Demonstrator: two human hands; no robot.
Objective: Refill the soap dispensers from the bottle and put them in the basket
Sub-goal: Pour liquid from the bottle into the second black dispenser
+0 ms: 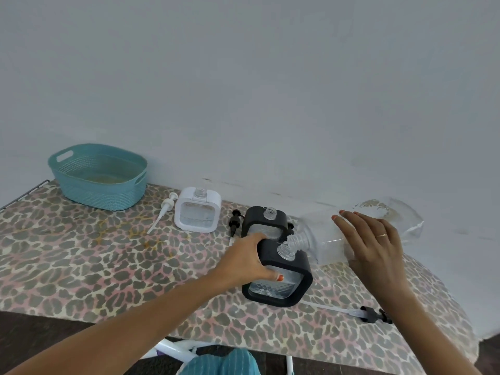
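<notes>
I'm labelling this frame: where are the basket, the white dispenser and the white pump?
basket [100, 197]: head view, front wall.
white dispenser [197, 216]: head view, clear front window.
white pump [164, 207]: head view, neck below its head.

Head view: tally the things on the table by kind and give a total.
Soap dispensers: 3 (white dispenser, rear black dispenser, front black dispenser)
Pump heads: 3 (white pump, left black pump, right black pump)
Refill bottle: 1
Basket: 1
Total: 8
</notes>
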